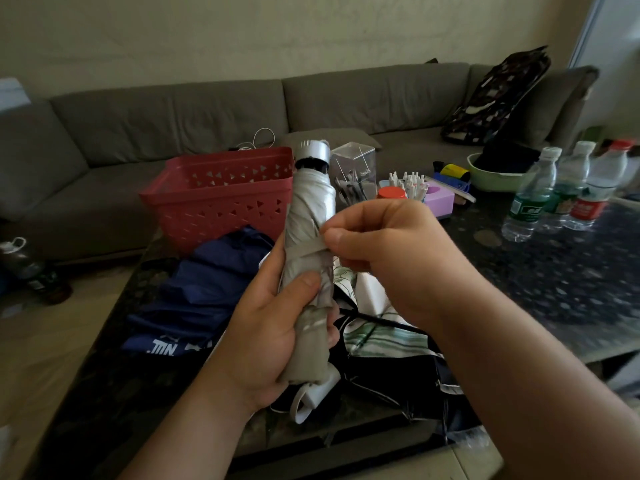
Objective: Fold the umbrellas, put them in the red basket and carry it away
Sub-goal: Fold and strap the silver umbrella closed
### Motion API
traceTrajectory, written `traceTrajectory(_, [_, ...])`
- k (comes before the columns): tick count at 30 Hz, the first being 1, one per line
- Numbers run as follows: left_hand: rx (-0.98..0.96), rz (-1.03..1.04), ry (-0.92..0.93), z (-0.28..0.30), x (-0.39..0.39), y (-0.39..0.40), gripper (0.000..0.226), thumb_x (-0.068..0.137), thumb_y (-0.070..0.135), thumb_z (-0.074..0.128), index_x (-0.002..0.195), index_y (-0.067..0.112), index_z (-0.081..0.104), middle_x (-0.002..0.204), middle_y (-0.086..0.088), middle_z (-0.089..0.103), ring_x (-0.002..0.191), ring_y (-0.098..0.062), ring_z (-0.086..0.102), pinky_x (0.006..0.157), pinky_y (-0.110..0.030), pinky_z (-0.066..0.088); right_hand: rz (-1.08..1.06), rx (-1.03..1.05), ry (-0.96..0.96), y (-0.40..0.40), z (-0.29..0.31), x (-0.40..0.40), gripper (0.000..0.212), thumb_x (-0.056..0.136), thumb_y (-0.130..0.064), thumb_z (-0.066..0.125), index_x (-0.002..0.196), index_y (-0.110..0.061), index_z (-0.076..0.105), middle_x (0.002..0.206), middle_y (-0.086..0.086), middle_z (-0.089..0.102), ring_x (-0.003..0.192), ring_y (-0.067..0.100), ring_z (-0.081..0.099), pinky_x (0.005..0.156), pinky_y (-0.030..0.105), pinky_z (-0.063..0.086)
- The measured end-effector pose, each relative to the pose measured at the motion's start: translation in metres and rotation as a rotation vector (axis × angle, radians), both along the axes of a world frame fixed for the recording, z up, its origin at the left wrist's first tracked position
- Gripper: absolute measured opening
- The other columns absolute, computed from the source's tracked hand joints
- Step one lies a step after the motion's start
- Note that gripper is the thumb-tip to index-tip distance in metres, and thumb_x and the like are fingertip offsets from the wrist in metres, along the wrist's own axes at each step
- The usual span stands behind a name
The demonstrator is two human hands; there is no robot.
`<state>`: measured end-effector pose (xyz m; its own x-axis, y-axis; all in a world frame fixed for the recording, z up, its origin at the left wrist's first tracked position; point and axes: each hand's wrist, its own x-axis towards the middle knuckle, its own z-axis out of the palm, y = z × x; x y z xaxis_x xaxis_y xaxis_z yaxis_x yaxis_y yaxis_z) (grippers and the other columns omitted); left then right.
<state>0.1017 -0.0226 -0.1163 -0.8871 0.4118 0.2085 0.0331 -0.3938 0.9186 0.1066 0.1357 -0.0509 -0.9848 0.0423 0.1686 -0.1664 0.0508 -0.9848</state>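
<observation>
A folded grey umbrella (311, 216) stands nearly upright in front of me, silver cap at the top and white handle at the bottom. My left hand (273, 327) grips its lower half. My right hand (377, 237) pinches the strap wrapped round its middle. Behind it on the dark table sits the red basket (221, 199), which looks empty. A navy blue umbrella (194, 296) lies loose to the left under my hands. A white-and-green patterned umbrella (377, 334) with dark lining lies spread beneath my right forearm.
Several water bottles (561, 192) stand at the table's right. A clear box (355, 168), a pen holder (408, 185), a purple box (438, 200) and a green bowl (491, 178) crowd the far middle. A grey sofa (173, 119) runs behind, with a dark bag (498, 95).
</observation>
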Motion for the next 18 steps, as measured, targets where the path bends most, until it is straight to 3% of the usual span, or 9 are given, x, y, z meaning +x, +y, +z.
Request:
traceTrajectory(3, [0.019,-0.014,-0.022,-0.001,-0.001,0.001,0.056,0.096,0.016,0.055,0.148,0.037,0.056,0.093,-0.009,0.058,0.068,-0.02,0.056,0.055,-0.034,0.048,0.047,-0.096,-0.07,0.001,-0.003,-0.001,0.021,0.087,0.001,0.076,0.071,-0.013,0.077,0.062,0.002,0.066,0.055,0.01,0.055,0.059,0.023,0.048])
traceTrajectory(8, [0.092,-0.078,-0.048,0.004,0.0,-0.002,0.046,0.101,0.017,0.054,0.145,0.028,0.059,0.098,-0.008,0.057,0.068,-0.017,0.056,0.054,-0.031,0.046,0.037,-0.069,-0.053,0.001,-0.01,0.0,0.012,0.085,-0.004,0.081,0.077,-0.013,0.079,0.069,0.003,0.069,0.06,0.01,0.059,0.062,0.023,0.051])
traceTrajectory(14, [0.075,-0.055,-0.016,0.005,0.002,-0.003,0.052,0.097,0.02,0.052,0.148,0.031,0.056,0.096,-0.005,0.062,0.069,-0.017,0.057,0.054,-0.032,0.049,0.014,-0.093,-0.037,0.001,-0.013,0.003,0.007,0.084,-0.003,0.083,0.085,-0.004,0.075,0.066,0.005,0.071,0.054,0.009,0.062,0.053,0.018,0.051])
traceTrajectory(18, [0.029,-0.023,0.022,0.006,0.003,-0.003,0.056,0.097,0.019,0.052,0.151,0.035,0.053,0.096,-0.004,0.066,0.07,-0.017,0.059,0.056,-0.032,0.051,0.006,-0.109,-0.011,0.0,-0.015,0.003,0.011,0.083,-0.002,0.084,0.085,-0.005,0.073,0.066,0.005,0.07,0.055,0.009,0.063,0.054,0.02,0.051])
